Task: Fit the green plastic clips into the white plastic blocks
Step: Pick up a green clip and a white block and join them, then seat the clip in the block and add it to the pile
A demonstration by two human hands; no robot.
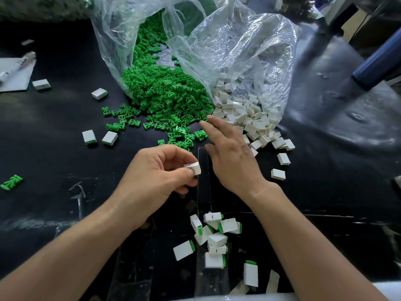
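2 hands at work. Left hand (156,172) pinches white block (193,167) between thumb and fingertips, above black table (54,118). Right hand (232,157), fingers straight and loosely spread, hovers at green clips (169,94). Best: pick 1 clip, turn block's open end toward it.

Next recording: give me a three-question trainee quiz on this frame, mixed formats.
1. True or false: the left hand pinches a white block.
2. The right hand has its fingers: A stretched out toward the green clips; B balled in a fist; C curled round a block.
3. Fill in: the clips spill from a clear plastic ___.
Key: 1 true; 2 A; 3 bag.
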